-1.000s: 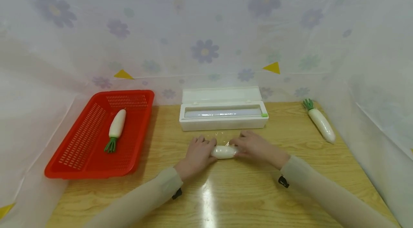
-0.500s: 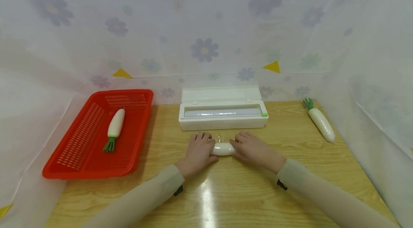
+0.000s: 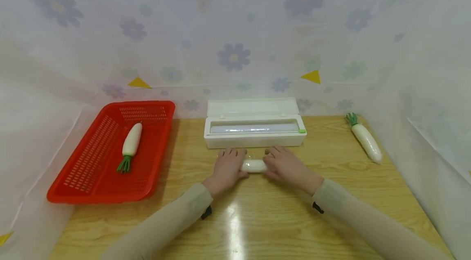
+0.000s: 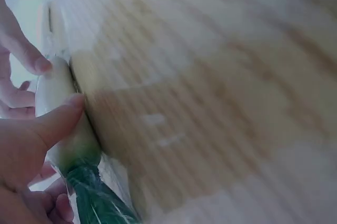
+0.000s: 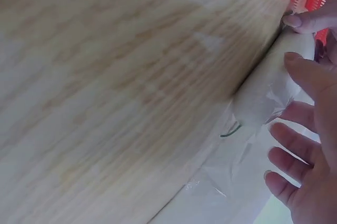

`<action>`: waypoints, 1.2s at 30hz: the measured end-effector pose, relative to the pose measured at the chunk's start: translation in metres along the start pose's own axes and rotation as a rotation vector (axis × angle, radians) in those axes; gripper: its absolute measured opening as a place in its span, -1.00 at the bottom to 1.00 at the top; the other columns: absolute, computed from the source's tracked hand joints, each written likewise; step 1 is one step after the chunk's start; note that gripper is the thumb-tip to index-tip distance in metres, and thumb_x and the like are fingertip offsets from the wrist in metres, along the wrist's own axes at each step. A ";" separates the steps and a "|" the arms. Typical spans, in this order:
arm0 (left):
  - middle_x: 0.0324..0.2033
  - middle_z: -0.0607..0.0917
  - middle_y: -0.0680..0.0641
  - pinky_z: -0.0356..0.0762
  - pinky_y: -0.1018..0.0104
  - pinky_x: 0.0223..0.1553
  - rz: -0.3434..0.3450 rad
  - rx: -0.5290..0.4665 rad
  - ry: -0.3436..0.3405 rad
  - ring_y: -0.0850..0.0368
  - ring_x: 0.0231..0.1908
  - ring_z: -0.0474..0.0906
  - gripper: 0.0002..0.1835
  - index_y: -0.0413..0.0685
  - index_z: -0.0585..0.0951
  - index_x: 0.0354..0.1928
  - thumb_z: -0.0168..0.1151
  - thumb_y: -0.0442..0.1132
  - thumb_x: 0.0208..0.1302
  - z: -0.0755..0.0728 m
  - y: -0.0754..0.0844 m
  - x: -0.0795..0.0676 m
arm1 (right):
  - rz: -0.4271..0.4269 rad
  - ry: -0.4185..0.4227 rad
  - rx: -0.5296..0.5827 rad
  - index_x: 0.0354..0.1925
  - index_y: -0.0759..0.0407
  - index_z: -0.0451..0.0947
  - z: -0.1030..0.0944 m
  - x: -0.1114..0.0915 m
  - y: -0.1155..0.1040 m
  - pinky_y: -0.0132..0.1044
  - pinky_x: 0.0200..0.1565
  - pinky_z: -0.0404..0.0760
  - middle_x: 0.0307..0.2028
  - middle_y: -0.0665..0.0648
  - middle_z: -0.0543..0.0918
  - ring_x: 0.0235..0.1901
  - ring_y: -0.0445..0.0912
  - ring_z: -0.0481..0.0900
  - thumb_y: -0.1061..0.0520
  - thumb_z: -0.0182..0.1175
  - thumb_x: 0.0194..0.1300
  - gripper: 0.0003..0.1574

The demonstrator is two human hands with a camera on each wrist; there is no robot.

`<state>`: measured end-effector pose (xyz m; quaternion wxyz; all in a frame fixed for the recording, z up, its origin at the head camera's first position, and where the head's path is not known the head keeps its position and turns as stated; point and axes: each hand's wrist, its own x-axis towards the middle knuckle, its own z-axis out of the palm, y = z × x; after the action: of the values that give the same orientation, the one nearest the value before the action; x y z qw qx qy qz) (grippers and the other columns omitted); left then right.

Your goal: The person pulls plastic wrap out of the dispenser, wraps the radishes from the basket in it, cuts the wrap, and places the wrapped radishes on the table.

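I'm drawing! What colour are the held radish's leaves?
Dark green leaves, clearest in the left wrist view.

The table looks like glossy wood. Shiny clear plastic film covers the smooth held radish. Basket and box look plastic.

Featured a white, green-topped radish, a red basket, a white box and a wood-grained tan table with a purple-flowered backdrop.

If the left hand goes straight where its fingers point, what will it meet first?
Probably the white box, directly ahead of the left hand in the head view; the exact gap is unclear.
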<state>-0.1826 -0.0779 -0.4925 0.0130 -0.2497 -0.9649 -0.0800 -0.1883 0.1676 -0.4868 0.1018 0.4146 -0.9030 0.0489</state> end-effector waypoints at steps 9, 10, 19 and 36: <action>-0.15 0.72 0.00 0.26 0.08 -0.04 0.010 -0.054 0.024 0.04 -0.12 0.38 -0.50 0.08 0.57 0.10 0.42 0.17 0.28 -0.002 -0.005 -0.002 | 0.024 -0.068 -0.095 0.09 0.25 0.64 -0.001 0.002 0.001 -0.01 0.09 0.51 -0.15 0.13 0.65 -0.06 0.04 0.52 -0.08 0.46 0.31 -0.45; -0.15 0.72 0.00 0.26 0.07 -0.03 0.014 -0.045 0.027 0.04 -0.12 0.38 -0.50 0.08 0.58 0.11 0.43 0.17 0.27 -0.002 -0.006 -0.002 | 0.022 -0.070 -0.103 0.11 0.27 0.63 -0.001 0.002 0.001 -0.01 0.09 0.52 -0.14 0.14 0.66 -0.05 0.05 0.52 -0.08 0.45 0.32 -0.43; -0.16 0.78 0.04 0.20 0.12 -0.07 0.003 -0.117 0.005 0.09 -0.20 0.33 -0.43 0.02 0.58 0.12 0.51 0.14 0.19 -0.005 -0.003 -0.017 | 0.039 -0.076 0.014 0.18 0.13 0.55 -0.003 -0.006 -0.003 -0.06 0.03 0.48 -0.16 0.07 0.74 -0.11 0.01 0.54 -0.14 0.49 0.26 -0.34; -0.15 0.66 -0.02 0.22 0.06 -0.06 -0.019 -0.184 0.020 0.03 -0.14 0.32 -0.43 -0.04 0.75 0.08 0.48 0.21 0.18 -0.012 -0.013 -0.018 | -0.010 0.086 0.169 -0.06 0.23 0.74 0.002 -0.006 0.008 -0.02 -0.03 0.56 -0.19 0.12 0.73 -0.14 0.05 0.59 -0.01 0.49 0.25 -0.60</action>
<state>-0.1737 -0.1000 -0.4837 -0.0012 -0.2399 -0.9557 -0.1708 -0.1904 0.1769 -0.4900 0.1056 0.4238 -0.8882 0.1424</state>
